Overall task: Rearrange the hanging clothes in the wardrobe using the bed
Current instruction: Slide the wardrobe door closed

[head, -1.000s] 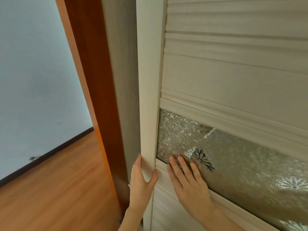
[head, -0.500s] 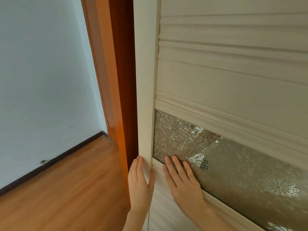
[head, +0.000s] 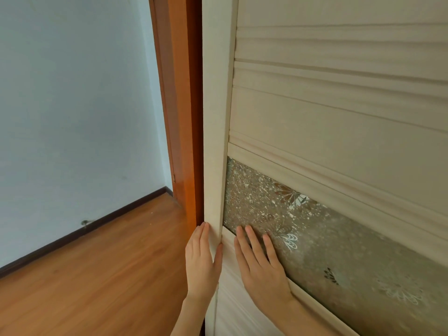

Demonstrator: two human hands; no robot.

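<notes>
Likely to slide the cream wooden wardrobe door (head: 339, 117), left hand (head: 202, 263) lies straight-fingered along its edge, right hand (head: 261, 263) flat, fingers apart, on its frosted floral glass panel (head: 363, 251); hanging clothes out of view.

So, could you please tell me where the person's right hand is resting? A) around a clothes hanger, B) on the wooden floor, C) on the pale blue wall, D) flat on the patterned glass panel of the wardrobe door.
D: the right hand lies with straight fingers on the patterned glass panel set in the wardrobe door.
</notes>
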